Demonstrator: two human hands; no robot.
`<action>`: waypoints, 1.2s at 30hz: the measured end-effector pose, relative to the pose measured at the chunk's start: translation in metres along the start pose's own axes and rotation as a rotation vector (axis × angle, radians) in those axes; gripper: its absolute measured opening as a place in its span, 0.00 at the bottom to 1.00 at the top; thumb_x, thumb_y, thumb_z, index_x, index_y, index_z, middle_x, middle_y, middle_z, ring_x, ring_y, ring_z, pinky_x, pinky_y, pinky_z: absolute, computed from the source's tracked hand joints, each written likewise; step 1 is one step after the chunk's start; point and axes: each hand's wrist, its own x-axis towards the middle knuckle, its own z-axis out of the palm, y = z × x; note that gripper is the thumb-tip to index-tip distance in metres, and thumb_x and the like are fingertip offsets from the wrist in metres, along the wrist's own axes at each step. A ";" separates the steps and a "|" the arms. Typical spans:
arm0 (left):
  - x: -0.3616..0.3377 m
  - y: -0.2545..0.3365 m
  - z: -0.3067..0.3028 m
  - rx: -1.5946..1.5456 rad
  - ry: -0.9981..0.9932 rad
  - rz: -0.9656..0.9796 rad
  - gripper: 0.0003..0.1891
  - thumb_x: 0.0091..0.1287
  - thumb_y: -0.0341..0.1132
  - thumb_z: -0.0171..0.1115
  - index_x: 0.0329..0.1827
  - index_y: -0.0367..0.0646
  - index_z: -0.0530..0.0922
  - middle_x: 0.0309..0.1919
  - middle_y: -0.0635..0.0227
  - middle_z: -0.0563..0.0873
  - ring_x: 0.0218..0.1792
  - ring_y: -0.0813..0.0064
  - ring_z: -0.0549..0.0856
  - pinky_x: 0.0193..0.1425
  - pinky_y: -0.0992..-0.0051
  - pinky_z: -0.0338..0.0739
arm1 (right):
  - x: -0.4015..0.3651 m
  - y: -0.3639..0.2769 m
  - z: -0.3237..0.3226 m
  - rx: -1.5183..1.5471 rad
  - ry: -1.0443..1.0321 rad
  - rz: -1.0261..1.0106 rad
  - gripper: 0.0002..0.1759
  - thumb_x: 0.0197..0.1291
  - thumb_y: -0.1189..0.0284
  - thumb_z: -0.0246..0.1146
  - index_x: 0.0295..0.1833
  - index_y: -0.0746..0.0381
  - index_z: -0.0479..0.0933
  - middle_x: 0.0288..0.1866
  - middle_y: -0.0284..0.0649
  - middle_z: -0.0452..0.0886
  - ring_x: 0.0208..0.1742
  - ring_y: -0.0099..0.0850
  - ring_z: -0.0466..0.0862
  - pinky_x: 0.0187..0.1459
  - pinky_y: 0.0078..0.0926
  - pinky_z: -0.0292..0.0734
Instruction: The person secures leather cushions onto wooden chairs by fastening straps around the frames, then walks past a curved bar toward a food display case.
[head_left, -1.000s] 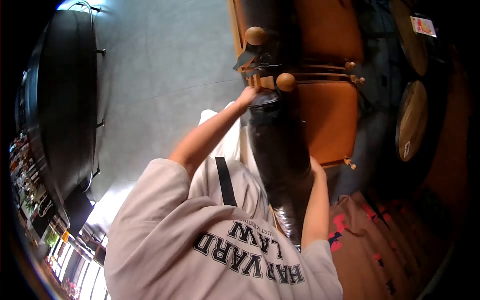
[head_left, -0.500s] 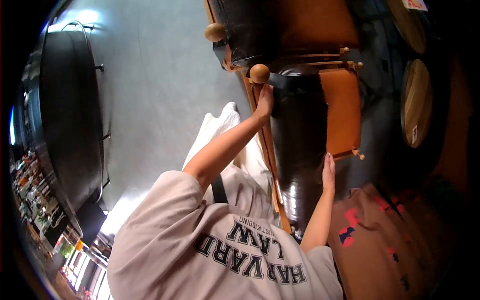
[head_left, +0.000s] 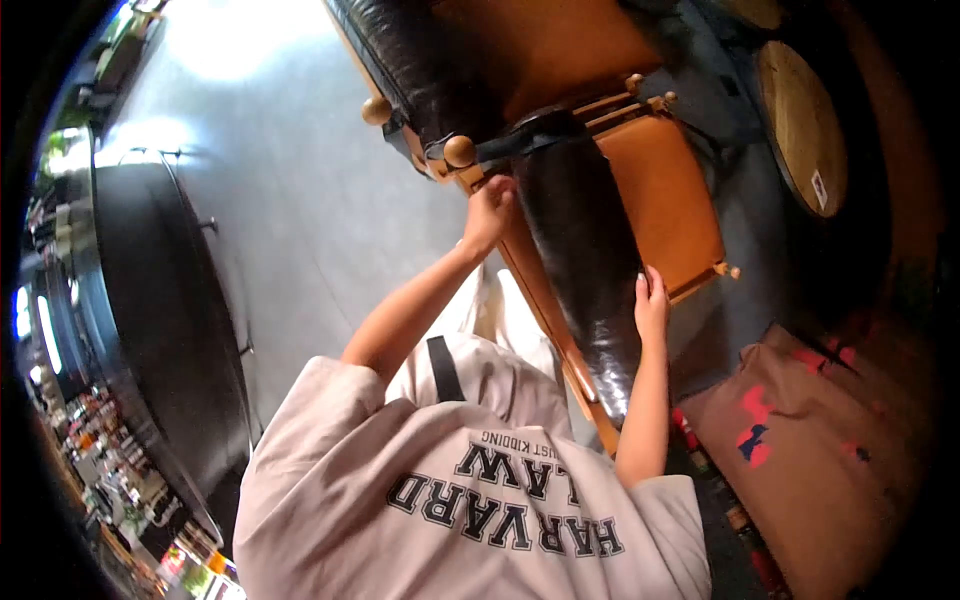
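Note:
A chair with a wooden frame [head_left: 540, 290], round wooden knobs and a glossy dark brown back cushion [head_left: 578, 230] stands in front of me. Its orange-tan seat [head_left: 660, 190] lies beyond the cushion. My left hand [head_left: 491, 208] is curled at the upper edge of the chair back, just below a ball knob [head_left: 459, 151]; what lies under its fingers is partly hidden. At the cushion's opposite long edge, my right hand [head_left: 652, 304] rests with fingers stretched and fingertips touching the dark surface.
A second orange-tan chair [head_left: 560, 50] stands close beyond this one. Round wooden tabletops [head_left: 803, 125] are at the upper right. A brown cloth with red patches [head_left: 790, 440] covers something at the lower right. A long black table [head_left: 165, 330] is on the left.
The view has shifted, and the chair now appears more slanted. My left hand has curled more tightly beside the knob. My right hand sits higher along the cushion edge, with fingers slightly more spread.

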 end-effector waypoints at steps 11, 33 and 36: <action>0.043 0.122 -0.071 0.989 -0.309 0.717 0.16 0.52 0.37 0.54 0.45 0.45 0.71 0.42 0.59 0.75 0.43 0.58 0.74 0.43 0.64 0.70 | -0.178 0.057 -0.108 -0.144 0.868 0.221 0.10 0.56 0.70 0.52 0.42 0.59 0.74 0.40 0.44 0.77 0.41 0.42 0.76 0.42 0.32 0.70; 0.039 0.122 -0.081 1.288 -0.301 0.414 0.21 0.59 0.53 0.46 0.34 0.40 0.69 0.24 0.53 0.80 0.31 0.50 0.78 0.33 0.59 0.72 | -0.309 0.121 -0.024 -0.114 0.731 0.588 0.12 0.53 0.65 0.53 0.39 0.59 0.74 0.33 0.43 0.79 0.34 0.38 0.79 0.35 0.31 0.72; 0.064 0.106 -0.092 1.159 -0.408 0.400 0.28 0.61 0.57 0.38 0.33 0.39 0.74 0.27 0.52 0.80 0.35 0.50 0.78 0.38 0.61 0.71 | -0.304 0.100 -0.033 -0.251 0.646 0.744 0.11 0.53 0.65 0.52 0.38 0.58 0.74 0.33 0.42 0.79 0.35 0.37 0.80 0.34 0.30 0.73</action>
